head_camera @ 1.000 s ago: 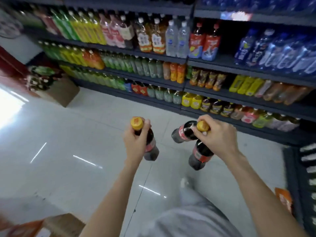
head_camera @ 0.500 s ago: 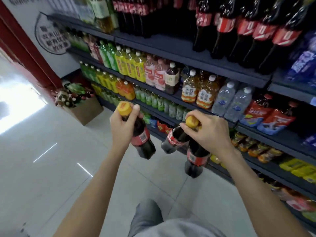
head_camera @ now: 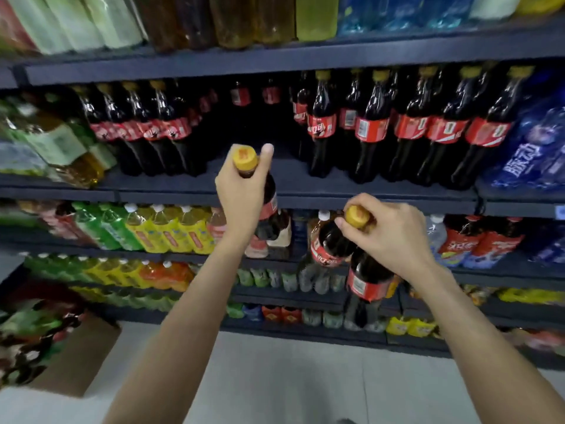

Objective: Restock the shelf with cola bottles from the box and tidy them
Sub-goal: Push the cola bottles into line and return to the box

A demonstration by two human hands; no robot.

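My left hand (head_camera: pixel 244 194) grips the neck of one cola bottle (head_camera: pixel 269 206) with a yellow cap, held upright just in front of the cola shelf (head_camera: pixel 305 191). My right hand (head_camera: pixel 388 237) holds two cola bottles by their necks: one (head_camera: pixel 367 280) hangs straight down, the other (head_camera: pixel 324 249) tilts out to the left. The shelf carries rows of cola bottles on the left (head_camera: pixel 146 133) and on the right (head_camera: pixel 406 127). Between them is a dark gap (head_camera: pixel 250 130) with a few bottles far back.
Shelves of green, yellow and orange drinks (head_camera: pixel 159 231) run below the cola shelf, and blue bottles (head_camera: pixel 532 154) stand to its right. A cardboard box (head_camera: pixel 70 353) with mixed bottles sits on the floor at lower left. Pale tiled floor (head_camera: pixel 290 377) lies below my arms.
My view has swung up from the floor and lower shelves to the cola shelf. Both hands have risen with their bottles and come close to the shelf's gap.
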